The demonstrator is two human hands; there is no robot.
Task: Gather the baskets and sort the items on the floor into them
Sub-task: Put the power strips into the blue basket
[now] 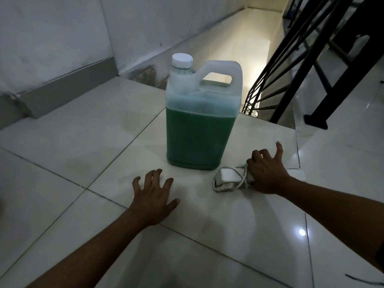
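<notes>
The charger (226,179), a white block with its cord wound around it, is lying on the tiled floor (93,129), just in front of the jug (202,121) and a little to its right. The right hand (267,173) is resting on the right end of the charger; its fingers are curling down over it and the thumb is sticking up and away. It is touching the charger, but I cannot tell if it is really gripping it.

The left hand (153,196) is lying flat near the floor, left of the charger and apart from it, with the fingers spread and slightly bent, holding nothing.

The jug is standing upright near the edge of the landing. It is translucent, with a white cap (182,60) and a handle, and green liquid is filling it more than halfway.

Behind the jug the stairs (239,38) are going down along a white wall (62,34). A black railing (301,55) is standing at the right.
</notes>
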